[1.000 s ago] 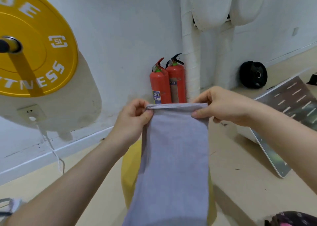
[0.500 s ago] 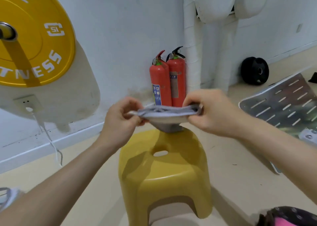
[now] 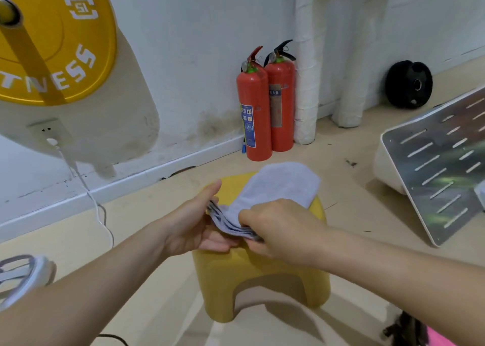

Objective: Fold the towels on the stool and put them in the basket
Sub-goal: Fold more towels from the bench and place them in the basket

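A folded pale lilac-grey towel [image 3: 283, 185] lies over the top of the yellow plastic stool [image 3: 262, 277] in the middle of the view. Its far end rests on the seat and its near end shows several stacked layers. My left hand [image 3: 194, 227] is under and beside that near end, palm up, thumb raised, fingers against the layers. My right hand [image 3: 280, 230] pinches the same near edge from above. A white-rimmed basket [image 3: 29, 277] shows only partly at the left edge.
Two red fire extinguishers [image 3: 265, 104] stand against the white wall behind the stool, beside wrapped white pipes [image 3: 307, 70]. A yellow weight plate [image 3: 52, 43] hangs at upper left, a cable below it. A slotted metal panel [image 3: 441, 167] lies on the right; a black disc [image 3: 409, 84] beyond it.
The towel hung long from both hands a second ago. It was then gathered flat above the stool, and now lies folded on the seat with both hands at its near edge.
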Tool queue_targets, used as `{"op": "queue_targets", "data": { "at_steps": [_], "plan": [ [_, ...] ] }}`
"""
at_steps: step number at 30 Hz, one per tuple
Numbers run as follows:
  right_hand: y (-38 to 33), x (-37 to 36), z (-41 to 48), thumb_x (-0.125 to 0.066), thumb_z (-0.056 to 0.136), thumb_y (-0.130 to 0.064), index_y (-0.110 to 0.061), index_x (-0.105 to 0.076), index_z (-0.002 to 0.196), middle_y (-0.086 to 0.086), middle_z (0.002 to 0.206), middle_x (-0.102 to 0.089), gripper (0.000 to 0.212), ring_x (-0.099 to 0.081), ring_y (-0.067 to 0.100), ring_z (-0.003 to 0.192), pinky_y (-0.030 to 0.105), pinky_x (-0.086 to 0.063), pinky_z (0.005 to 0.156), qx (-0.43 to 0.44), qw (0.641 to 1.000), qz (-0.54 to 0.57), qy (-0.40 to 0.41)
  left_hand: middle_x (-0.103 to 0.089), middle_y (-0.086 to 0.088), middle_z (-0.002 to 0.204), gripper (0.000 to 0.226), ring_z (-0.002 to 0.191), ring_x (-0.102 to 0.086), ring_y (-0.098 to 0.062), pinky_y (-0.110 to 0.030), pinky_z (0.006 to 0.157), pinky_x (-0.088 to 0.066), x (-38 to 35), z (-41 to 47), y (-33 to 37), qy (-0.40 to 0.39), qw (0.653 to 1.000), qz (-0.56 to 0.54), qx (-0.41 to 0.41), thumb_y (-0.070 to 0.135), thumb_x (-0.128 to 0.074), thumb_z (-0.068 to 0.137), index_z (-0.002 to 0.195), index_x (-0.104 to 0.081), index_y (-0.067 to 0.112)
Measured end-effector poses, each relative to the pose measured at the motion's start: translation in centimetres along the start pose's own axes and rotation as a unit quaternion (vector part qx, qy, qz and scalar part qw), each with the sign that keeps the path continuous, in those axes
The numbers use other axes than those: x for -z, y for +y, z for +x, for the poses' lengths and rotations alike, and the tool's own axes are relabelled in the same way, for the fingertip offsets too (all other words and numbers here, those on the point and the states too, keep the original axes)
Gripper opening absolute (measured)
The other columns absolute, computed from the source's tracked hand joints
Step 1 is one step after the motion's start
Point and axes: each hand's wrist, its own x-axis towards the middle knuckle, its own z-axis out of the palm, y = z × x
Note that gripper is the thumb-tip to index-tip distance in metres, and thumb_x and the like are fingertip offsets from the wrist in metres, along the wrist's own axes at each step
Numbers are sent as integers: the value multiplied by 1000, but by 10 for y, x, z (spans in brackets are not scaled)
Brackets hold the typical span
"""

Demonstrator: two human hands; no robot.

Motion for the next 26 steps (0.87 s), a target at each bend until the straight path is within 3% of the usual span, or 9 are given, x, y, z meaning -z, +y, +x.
{"op": "queue_targets", "data": {
  "at_steps": [2, 4, 7, 9, 12, 14, 18, 22, 26],
  "plan": [
    [-9, -5, 3, -62, 85, -23, -18, -49, 76, 10, 69, -61, 17, -49, 30, 55, 32, -27, 49, 16, 1000, 7, 18, -63, -12, 115, 62, 82, -69, -27, -37, 64, -58, -6, 5, -5, 54, 994, 22, -90, 22, -75, 77, 131, -45, 25],
    [-19, -6, 4, -59, 89, -29, -20, -51, 80, 4, 73, -62, 15, -46, 21, 61, 33, -32, 55, 19, 997, 69, -7, -57, -9, 118, 77, 79, -64, -23, -36, 63, -54, -6, 6, -6, 95, 973, 115, -176, -1, -63, 66, 126, -42, 41],
    [-14, 8, 14, -61, 85, -30, -24, -60, 80, -7, 70, -61, 8, -50, 11, 64, 28, -41, 60, -43, 974, 213, 60, -60, -7, 111, 74, 90, -62, -30, -45, 74, -54, 6, -6, 9, 104, 901, 285, -311, -1, -47, 64, 117, -44, 51],
    [14, 23, 25, -70, 78, -26, -20, -62, 97, -4, 92, -65, 21, -59, 9, 84, 25, -46, 73, -112, 939, 300, 129, -65, 6, 97, 74, 84, -62, -23, -40, 69, -52, 9, -23, 27, 85, 834, 376, -395, 2, -43, 64, 121, -40, 49],
    [45, 53, 32, -84, 67, -35, -33, -38, 136, -12, 138, -44, 83, -40, -1, 128, 27, -38, 104, -126, 944, 304, -29, -58, 31, 75, 75, 64, -54, 1, -16, 51, -36, -5, -51, 51, 55, 711, 529, -460, 3, -45, 66, 129, -37, 41],
    [40, 66, 33, -87, 66, -29, -39, -45, 130, -17, 135, -50, 77, -42, -8, 127, 22, -38, 106, -77, 935, 321, -134, -58, 25, 73, 71, 65, -54, -1, -18, 51, -38, -16, -66, 61, 33, 676, 567, -470, 9, -45, 65, 128, -37, 41],
    [32, 58, 31, -86, 67, -19, -26, -63, 114, -8, 115, -68, 53, -63, 5, 109, 27, -51, 94, -89, 919, 344, -173, -55, 11, 65, 61, 59, -51, -7, -17, 49, -36, -22, -81, 71, 19, 685, 515, -515, 6, -45, 64, 119, -45, 32],
    [58, 47, 10, -75, 76, 1, -5, -69, 105, 6, 109, -72, 30, -68, 23, 103, 30, -54, 90, -146, 854, 409, -289, -42, -1, 53, 45, 48, -37, -10, -20, 44, -33, -8, -70, 83, 90, 784, 343, -509, 3, -42, 63, 102, -50, 24],
    [94, 38, -19, -71, 71, -7, -7, -72, 98, 13, 107, -71, 27, -67, 24, 98, 42, -50, 96, -225, 783, 431, -387, -55, 0, 75, 40, 63, -47, -6, -17, 54, -41, 13, -25, 75, 158, 839, 275, -441, 8, -43, 60, 97, -55, 15]
  ]
}}
